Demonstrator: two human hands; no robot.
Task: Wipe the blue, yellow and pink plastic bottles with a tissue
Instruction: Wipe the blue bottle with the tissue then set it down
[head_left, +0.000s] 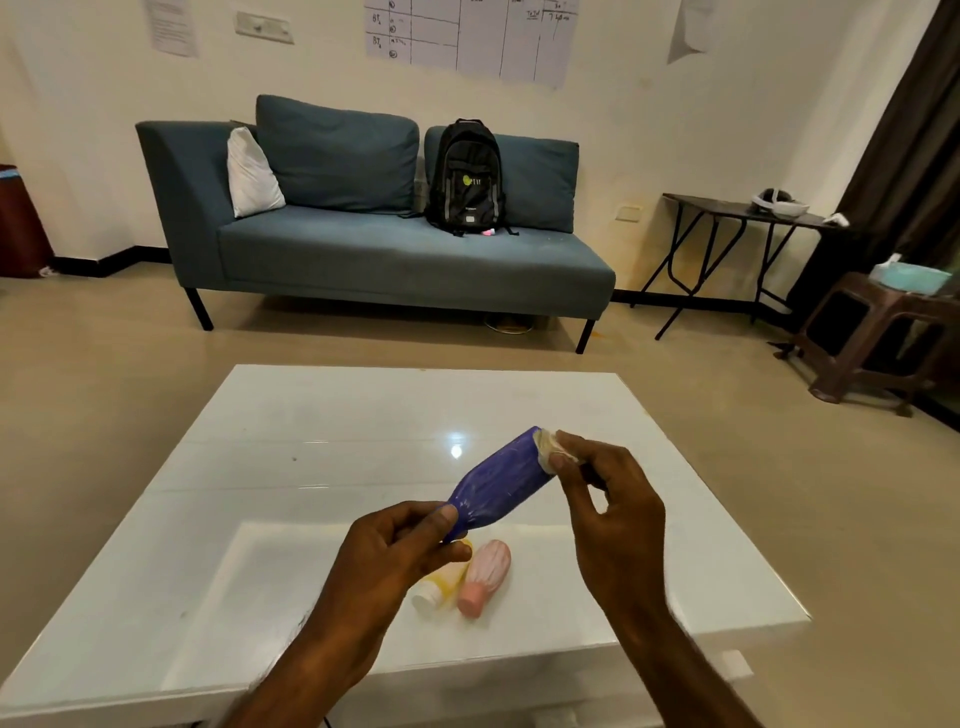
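My left hand grips the neck end of the blue bottle and holds it tilted above the white table. At the bottle's far base, my right hand pinches a small crumpled tissue against it with thumb and fingers. Below the blue bottle, the pink bottle lies on its side on the table. Beside it on the left lies the yellow bottle with a white cap, partly hidden by my left hand.
A blue sofa with a black backpack stands across the floor behind the table. A dark folding table and a brown stool with a tissue box stand at the right.
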